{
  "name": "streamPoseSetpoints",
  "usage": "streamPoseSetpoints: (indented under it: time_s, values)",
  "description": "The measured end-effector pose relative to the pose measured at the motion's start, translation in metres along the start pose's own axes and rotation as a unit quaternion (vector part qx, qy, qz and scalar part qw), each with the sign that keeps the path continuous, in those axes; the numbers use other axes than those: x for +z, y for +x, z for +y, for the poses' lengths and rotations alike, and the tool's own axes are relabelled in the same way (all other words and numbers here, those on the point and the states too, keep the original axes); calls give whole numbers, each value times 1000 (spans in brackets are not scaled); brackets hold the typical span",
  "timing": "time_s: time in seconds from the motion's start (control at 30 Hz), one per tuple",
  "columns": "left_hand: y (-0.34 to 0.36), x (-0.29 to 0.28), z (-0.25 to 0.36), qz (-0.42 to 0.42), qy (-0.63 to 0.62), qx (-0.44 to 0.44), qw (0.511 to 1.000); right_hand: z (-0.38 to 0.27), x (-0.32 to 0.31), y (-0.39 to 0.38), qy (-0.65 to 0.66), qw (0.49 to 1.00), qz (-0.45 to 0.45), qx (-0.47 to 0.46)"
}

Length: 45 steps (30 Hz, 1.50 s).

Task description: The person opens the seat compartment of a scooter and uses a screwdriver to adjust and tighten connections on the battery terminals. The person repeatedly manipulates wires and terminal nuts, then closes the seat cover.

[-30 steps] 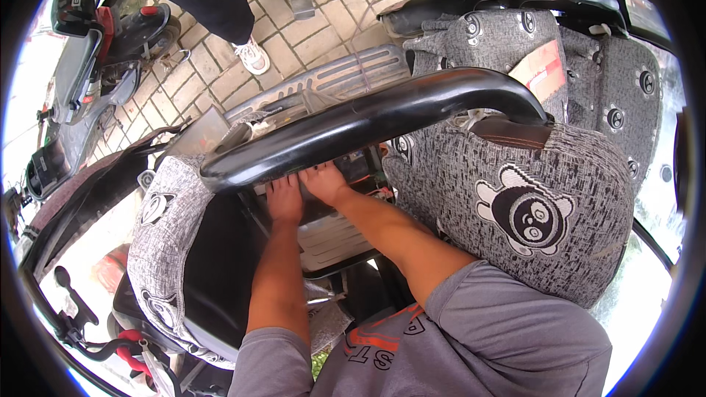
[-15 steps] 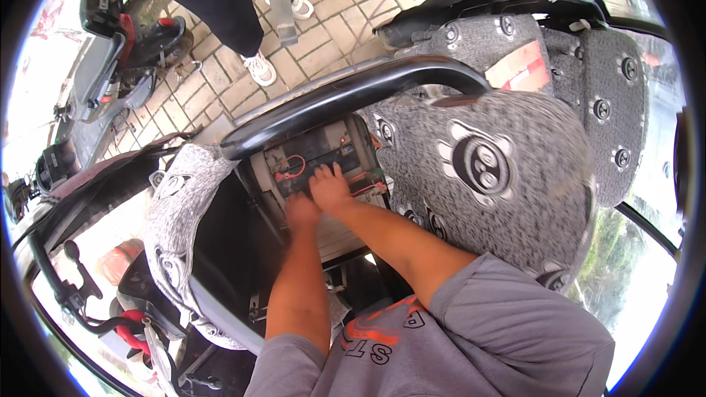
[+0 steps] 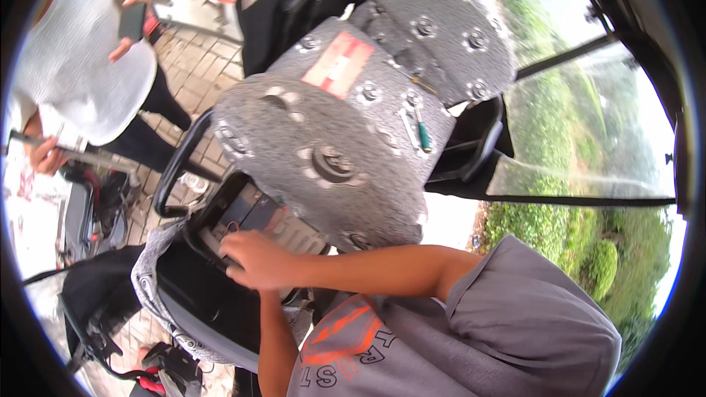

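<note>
My right hand [image 3: 257, 259] reaches over the left side of an opened seat compartment [image 3: 193, 239]. Its fingers are bent and pressed together; what they hold, if anything, is hidden. My left forearm [image 3: 275, 334] rises from below and passes behind the right hand, which covers the left hand and its fingers. Inside the compartment, just beyond the hands, lies a dark battery [image 3: 252, 209] with a thin red wire near it. A pale ribbed plastic part [image 3: 298, 239] lies beside the battery. The seat cushion [image 3: 331, 162], in a grey patterned cover, stands tipped up beside the opening.
On the rear seat lie a green-handled screwdriver [image 3: 423, 137], a slim metal tool [image 3: 407, 129] and a red-and-tan card [image 3: 338, 64]. A black armrest bar [image 3: 175, 169] borders the far left. A person in a light top [image 3: 99, 51] stands there with a phone [image 3: 132, 22].
The view has swung to the right, bringing the rear seat, tools and greenery in. My right hand has shifted to the compartment's left side, over the left hand, and its fingers are bent.
</note>
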<state>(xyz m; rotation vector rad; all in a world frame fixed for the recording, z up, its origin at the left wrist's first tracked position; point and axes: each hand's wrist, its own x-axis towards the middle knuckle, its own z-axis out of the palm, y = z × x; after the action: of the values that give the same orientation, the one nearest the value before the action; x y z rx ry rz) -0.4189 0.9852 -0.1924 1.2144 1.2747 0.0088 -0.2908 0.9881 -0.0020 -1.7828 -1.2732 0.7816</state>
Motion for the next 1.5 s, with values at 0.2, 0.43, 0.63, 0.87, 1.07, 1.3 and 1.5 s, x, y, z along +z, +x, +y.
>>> streamPoseSetpoints:
  time_s: [0.2,0.43,0.63,0.87,1.07,1.3,1.5]
  values:
    - [-91,-6,-5,29,62,84,994,-49,-213,-134,339,931,-130,-18]
    - [-154,54,40,-21,132,74,988,242,-330,-212,-1,815,415,405]
    - [-173,77,47,135,133,88,978,382,-332,-194,-267,768,304,496]
    - [-175,78,38,202,252,119,939,440,-334,-194,-258,812,197,485]
    - [-167,76,23,195,194,99,957,455,-351,-211,-72,834,328,438]
    - [-122,39,23,142,22,25,989,230,-322,-174,380,706,470,368]
    - [9,4,13,90,89,101,987,53,-303,-123,396,825,370,159]
